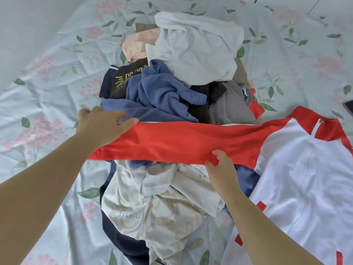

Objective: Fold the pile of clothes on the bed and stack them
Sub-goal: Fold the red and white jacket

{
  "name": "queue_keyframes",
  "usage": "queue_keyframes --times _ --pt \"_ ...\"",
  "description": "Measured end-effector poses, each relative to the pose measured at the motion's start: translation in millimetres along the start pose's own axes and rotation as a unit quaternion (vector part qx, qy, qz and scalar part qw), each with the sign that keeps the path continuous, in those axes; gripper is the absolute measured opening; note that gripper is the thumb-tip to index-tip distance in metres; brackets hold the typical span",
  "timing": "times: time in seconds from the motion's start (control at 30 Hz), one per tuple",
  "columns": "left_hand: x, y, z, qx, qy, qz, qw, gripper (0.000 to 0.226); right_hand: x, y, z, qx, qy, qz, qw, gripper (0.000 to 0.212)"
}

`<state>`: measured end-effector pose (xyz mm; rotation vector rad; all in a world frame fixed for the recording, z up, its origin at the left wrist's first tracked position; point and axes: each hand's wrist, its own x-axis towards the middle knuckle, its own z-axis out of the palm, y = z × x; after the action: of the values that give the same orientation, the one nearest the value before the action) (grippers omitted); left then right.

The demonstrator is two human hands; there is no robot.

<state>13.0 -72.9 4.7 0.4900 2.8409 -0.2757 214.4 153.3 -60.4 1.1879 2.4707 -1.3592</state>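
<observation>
Clothes lie in a messy pile (229, 111) in the middle of the frame, on a bed sheet (47, 73) with pink flowers and green leaves. A white shirt (305, 178) lies flat at the lower right, and its long red sleeve (181, 142) stretches left across the pile. The left hand (101, 125) grips the end of that sleeve at the middle left, fingers curled over the cloth. The right hand (219, 167) pinches the sleeve's lower edge near the middle, thumb and fingers closed on it. In the pile are a blue top (162, 92), a white top (196, 46) higher up and a cream shirt (152, 213) lower down. A dark thing (348, 108) at the right edge may be a phone, but it is cut off.
</observation>
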Motion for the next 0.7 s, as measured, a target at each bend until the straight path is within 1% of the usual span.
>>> queue_keyframes --times 0.03,0.07,0.1,0.13,0.17,0.2,0.27,0.3,0.37,0.4,0.43,0.53,0.57,0.6,0.63,0.67,0.7 --pt "3 -3 15 -0.022 -0.048 -0.025 0.998 0.061 0 0 1 -0.001 -0.003 0.002 1.000 0.041" --pt "4 -5 32 -0.082 -0.086 -0.054 0.991 0.058 0 -1 3 -0.001 -0.007 0.002 1.000 0.042" --pt "5 -6 47 -0.173 -0.094 -0.094 0.976 0.057 1 -2 5 -0.001 -0.008 0.002 1.000 0.043" --pt "3 -7 61 -0.272 -0.087 -0.150 0.947 0.057 1 -3 6 -0.002 -0.009 0.001 1.000 0.043" --pt "1 -7 72 -0.356 -0.072 -0.209 0.908 0.059 0 -3 9 -0.003 -0.011 0.003 1.000 0.043" --pt "-2 -4 81 -0.430 -0.067 -0.263 0.861 0.065 -1 -3 11 -0.001 -0.015 0.003 1.000 0.043" --pt "-12 3 93 -0.542 -0.067 -0.343 0.764 0.083 -3 0 15 0.004 -0.022 0.005 1.000 0.041" --pt "-16 5 97 -0.578 -0.064 -0.382 0.719 0.088 -4 0 18 0.006 -0.024 0.007 1.000 0.040" --pt "-21 10 99 -0.627 -0.063 -0.467 0.620 0.088 -5 2 21 0.007 -0.025 0.011 1.000 0.038" --pt "-24 13 98 -0.652 -0.086 -0.492 0.570 0.086 -5 3 21 0.007 -0.026 0.013 1.000 0.038" --pt "-26 14 100 -0.666 -0.112 -0.498 0.543 0.080 -6 3 22 0.006 -0.027 0.016 0.999 0.038" --pt "-32 13 89 -0.719 -0.146 -0.463 0.498 0.047 -9 3 21 0.007 -0.030 0.019 0.999 0.040" --pt "-31 9 87 -0.732 -0.138 -0.449 0.494 0.041 -10 4 20 0.009 -0.030 0.019 0.999 0.041" --pt "-30 5 82 -0.737 -0.122 -0.439 0.500 0.039 -12 4 18 0.012 -0.030 0.020 0.999 0.041" --pt "-28 0 79 -0.736 -0.094 -0.437 0.508 0.044 -13 4 17 0.016 -0.030 0.023 0.999 0.042" --pt "-30 -4 71 -0.729 -0.065 -0.450 0.512 0.044 -15 5 15 0.021 -0.028 0.024 0.999 0.043" --pt "-30 -7 63 -0.728 -0.029 -0.461 0.506 0.039 -17 4 12 0.025 -0.026 0.026 0.999 0.044"
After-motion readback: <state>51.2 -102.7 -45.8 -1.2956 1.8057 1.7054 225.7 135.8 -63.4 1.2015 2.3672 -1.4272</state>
